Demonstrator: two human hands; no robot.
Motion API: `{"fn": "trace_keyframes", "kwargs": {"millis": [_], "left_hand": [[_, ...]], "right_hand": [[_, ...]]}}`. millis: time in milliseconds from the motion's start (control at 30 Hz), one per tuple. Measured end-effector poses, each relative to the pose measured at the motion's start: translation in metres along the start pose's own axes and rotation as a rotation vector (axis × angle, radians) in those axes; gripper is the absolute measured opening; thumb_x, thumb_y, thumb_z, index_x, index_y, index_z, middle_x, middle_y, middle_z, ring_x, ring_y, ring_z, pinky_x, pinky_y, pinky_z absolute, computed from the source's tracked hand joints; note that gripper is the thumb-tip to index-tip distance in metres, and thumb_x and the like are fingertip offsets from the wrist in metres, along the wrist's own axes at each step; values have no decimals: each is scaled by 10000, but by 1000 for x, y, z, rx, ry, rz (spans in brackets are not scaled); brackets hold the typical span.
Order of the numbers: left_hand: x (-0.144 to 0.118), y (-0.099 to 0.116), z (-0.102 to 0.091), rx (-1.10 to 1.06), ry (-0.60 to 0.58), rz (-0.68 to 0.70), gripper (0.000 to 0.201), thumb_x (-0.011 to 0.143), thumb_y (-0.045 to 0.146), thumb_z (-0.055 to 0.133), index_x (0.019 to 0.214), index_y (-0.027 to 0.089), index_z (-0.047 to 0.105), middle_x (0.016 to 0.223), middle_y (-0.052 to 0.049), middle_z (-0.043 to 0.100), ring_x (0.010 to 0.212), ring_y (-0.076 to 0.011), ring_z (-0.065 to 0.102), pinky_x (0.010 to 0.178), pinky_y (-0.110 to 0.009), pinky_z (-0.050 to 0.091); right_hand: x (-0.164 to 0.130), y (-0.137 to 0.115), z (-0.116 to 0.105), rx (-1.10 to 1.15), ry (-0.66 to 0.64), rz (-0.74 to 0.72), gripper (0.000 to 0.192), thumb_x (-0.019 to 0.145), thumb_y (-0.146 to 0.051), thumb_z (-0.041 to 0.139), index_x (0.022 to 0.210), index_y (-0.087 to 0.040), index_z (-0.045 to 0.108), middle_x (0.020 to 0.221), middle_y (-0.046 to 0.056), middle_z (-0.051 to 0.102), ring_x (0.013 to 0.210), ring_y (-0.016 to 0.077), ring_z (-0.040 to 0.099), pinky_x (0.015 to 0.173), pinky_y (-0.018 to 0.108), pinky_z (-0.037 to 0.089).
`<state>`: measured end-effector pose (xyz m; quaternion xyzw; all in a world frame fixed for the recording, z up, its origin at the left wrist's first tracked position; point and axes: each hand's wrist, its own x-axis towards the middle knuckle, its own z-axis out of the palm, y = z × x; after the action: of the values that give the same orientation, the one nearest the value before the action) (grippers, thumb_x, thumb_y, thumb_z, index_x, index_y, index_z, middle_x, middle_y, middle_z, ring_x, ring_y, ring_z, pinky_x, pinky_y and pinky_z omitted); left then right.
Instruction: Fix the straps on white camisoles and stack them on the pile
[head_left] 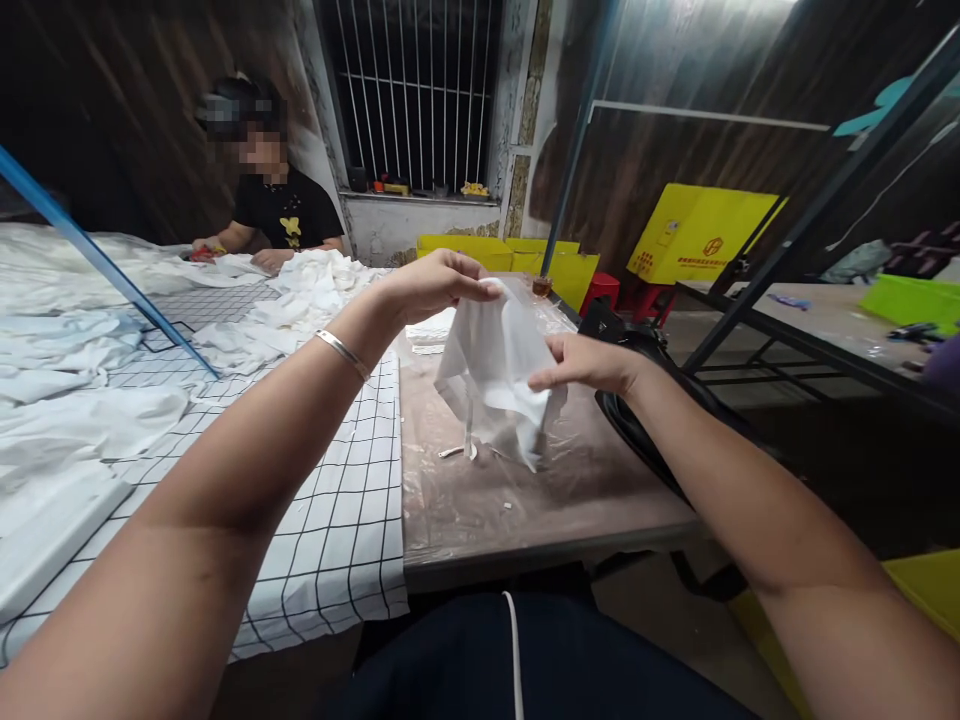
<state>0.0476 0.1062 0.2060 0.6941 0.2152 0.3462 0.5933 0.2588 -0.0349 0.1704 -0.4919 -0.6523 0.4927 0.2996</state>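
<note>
Head view: a thin, semi-sheer white cloth (495,345) is held up over the brown worktop (637,500), roughly mid-surface. Its upper edge is pinched by the fingers of the left hand (439,280), thumb and fingertips together on the fabric. Its right side is gripped by the fingers of the right hand (585,362), the thumb laid over the near face; the other fingertips are partly hidden. The lower hem is blurred by motion; contact with the surface cannot be told.

Edges: the worktop is bounded at the front by a straight dark lip, at left by a white cotton-like sheet printed with black checks (337,500), at right by a rounded black chair (626,432). Room for movement is left between cloth and front lip, marked only by a tiny white scrap (508,506). Behind the cloth, space is narrowed by a flat white folded stack (429,335).

Materials: the brown surface is covered with clear, wrinkled, glossy plastic film (450,525). A curled narrow white strip (454,453) is seen near the hem. Soft, crumpled white fabric heaps (82,420) are spread over the checks, crossed by a slanting blue metal post (112,255). A smooth silver bangle (341,352) is worn on the left wrist.
</note>
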Motion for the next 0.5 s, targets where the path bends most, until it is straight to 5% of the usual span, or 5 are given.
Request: {"fn": "trace_keyframes", "kwargs": {"millis": [200, 400, 500], "left_hand": [[-40, 15, -25, -90, 86, 50, 79, 686, 103, 672, 675, 140, 603, 828, -46, 677, 845, -216, 689, 779, -384, 547], [-61, 13, -51, -41, 17, 57, 272, 620, 97, 752, 610, 174, 491, 665, 10, 621, 668, -147, 649, 626, -267, 528], [-67, 15, -58, 8, 9, 54, 270, 638, 74, 750, 616, 169, 498, 618, 24, 594, 657, -140, 642, 628, -258, 518]], "right_hand": [[-8, 49, -6, 24, 51, 50, 337, 622, -408, 835, 764, -156, 662, 727, 1, 638, 708, 136, 577, 723, 288, 454], [-21, 28, -24, 270, 296, -218, 365, 645, -484, 817, 808, -241, 599, 758, -12, 606, 712, 154, 571, 704, 306, 463], [-25, 12, -29, 198, 399, -279, 348, 632, -453, 826, 779, -245, 588, 738, -15, 578, 679, 144, 540, 679, 294, 464]]}}
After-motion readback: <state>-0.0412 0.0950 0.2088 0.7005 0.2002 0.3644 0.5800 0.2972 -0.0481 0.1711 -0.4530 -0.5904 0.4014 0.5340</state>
